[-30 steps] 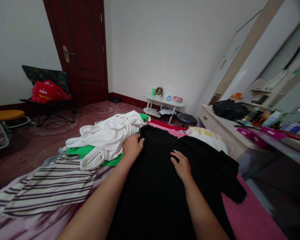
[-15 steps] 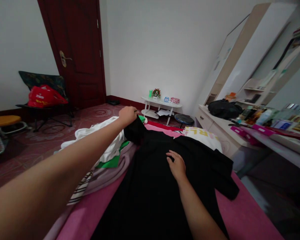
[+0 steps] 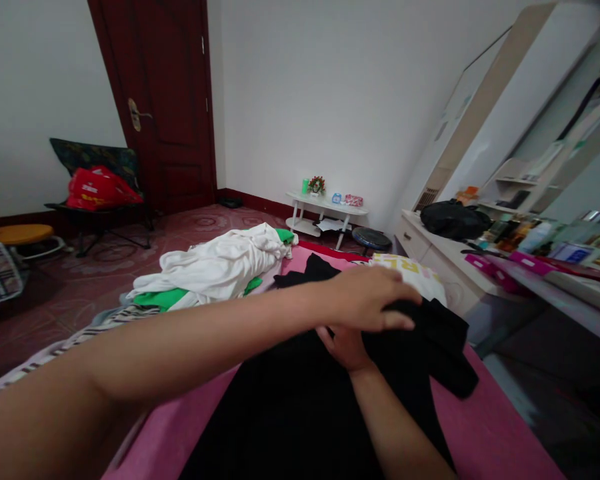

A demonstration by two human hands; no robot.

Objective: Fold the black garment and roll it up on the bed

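A black short-sleeved garment point(image 3: 300, 407) lies spread out on a pink surface point(image 3: 490, 420), its right sleeve point(image 3: 453, 357) stretched to the side. My left hand point(image 3: 375, 300) reaches across over the garment's upper part. Its thumb and fingers are apart, with nothing between them. Beneath it, my right hand point(image 3: 347, 343) rests on the black cloth. Part of this hand shows, its thumb held out to the side; the other fingers are mostly covered by the left hand. The left part of the garment is partly hidden behind my left forearm.
A heap of white clothes point(image 3: 225, 260) with green cloth point(image 3: 160, 299) lies to the left. Beyond the garment is a white printed garment point(image 3: 430, 283). A cluttered dresser point(image 3: 415, 233) stands on the right, a low white table point(image 3: 325, 203) and round stool point(image 3: 370, 238) ahead.
My left hand has let go of the garment's left shoulder area and swung right, over my right hand. That side of the cloth now lies lower. My right hand has hardly moved.
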